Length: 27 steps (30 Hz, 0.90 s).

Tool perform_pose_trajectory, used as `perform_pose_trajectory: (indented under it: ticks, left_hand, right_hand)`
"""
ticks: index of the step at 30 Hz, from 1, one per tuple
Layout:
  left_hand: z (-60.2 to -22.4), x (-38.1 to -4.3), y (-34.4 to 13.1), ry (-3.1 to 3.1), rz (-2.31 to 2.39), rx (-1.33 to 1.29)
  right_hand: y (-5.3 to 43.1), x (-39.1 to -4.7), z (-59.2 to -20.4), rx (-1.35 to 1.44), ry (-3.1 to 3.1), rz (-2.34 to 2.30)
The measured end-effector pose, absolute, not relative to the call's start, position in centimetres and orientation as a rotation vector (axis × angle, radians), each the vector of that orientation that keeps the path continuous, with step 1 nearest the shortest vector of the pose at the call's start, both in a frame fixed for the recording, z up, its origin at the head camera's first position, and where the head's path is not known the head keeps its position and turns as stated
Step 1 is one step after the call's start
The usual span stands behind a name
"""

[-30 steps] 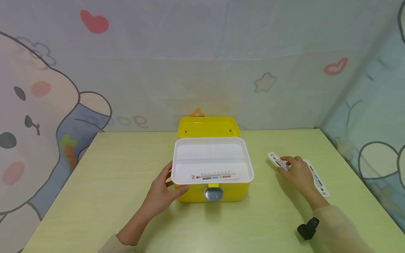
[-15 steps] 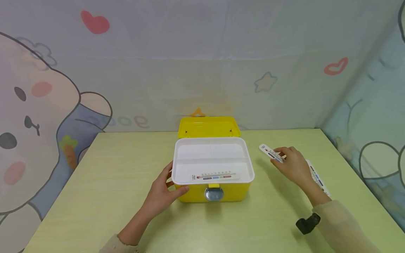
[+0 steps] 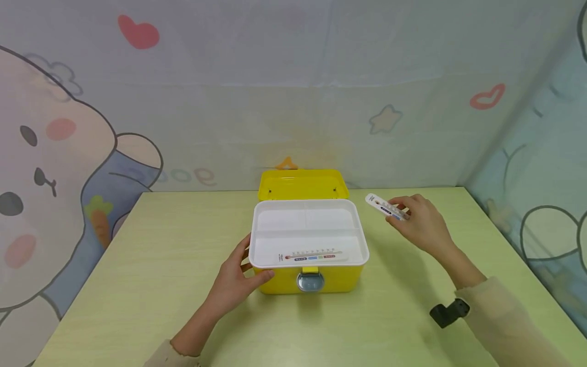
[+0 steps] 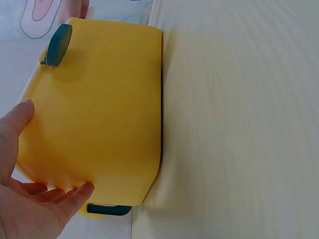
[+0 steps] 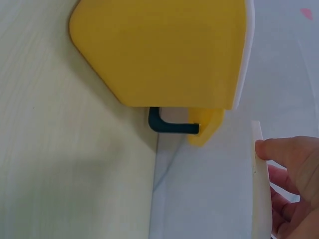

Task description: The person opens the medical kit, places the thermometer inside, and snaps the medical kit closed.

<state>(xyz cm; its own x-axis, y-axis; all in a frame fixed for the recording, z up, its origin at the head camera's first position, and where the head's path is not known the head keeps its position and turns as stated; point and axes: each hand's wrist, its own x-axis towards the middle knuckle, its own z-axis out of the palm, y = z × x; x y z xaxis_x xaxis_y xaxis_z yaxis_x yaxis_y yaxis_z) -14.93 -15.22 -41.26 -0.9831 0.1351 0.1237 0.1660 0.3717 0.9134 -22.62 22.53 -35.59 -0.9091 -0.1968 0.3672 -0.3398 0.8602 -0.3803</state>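
Note:
A yellow storage box (image 3: 270, 281) stands on the table with its yellow lid (image 3: 302, 184) raised and a white divided tray (image 3: 304, 216) at its top. My left hand (image 3: 231, 279) holds its front left corner, thumb on the front, fingers along the side. In the tray's front compartment lies a flat white thermometer (image 3: 314, 256) with coloured marks. To the right, above the table, my right hand (image 3: 421, 224) pinches another white thermometer (image 3: 382, 205) between thumb and fingers. The right wrist view shows that thermometer (image 5: 260, 184) edge-on, apart from the box.
A silvery round latch (image 3: 310, 281) is on the box's front. Dark handles (image 4: 108, 209) stick out at its sides. Behind the pale table (image 3: 183, 229) hangs a printed cloth (image 3: 229, 102). A black device (image 3: 449, 312) sits at my right wrist.
My right hand has lifted its thermometer and moved it left and away from me, toward the box. My forearm now covers where another thermometer lay on the table. My left hand stays in place.

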Motion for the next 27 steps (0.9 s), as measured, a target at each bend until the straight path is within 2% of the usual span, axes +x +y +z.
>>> perform_pose_trajectory:
  ticks: [16,27]
  left_hand:
    - [-41.2,-14.9,-15.2,-2.581,-1.725,-0.278]
    - [-41.2,-14.9,-15.2,-2.575,-1.729,-0.287]
  right_hand:
    - [19.0,-22.7,-32.4,0.575,-2.739,0.680]
    - [16.2,-22.5,-32.3,0.696,-2.779,0.689]
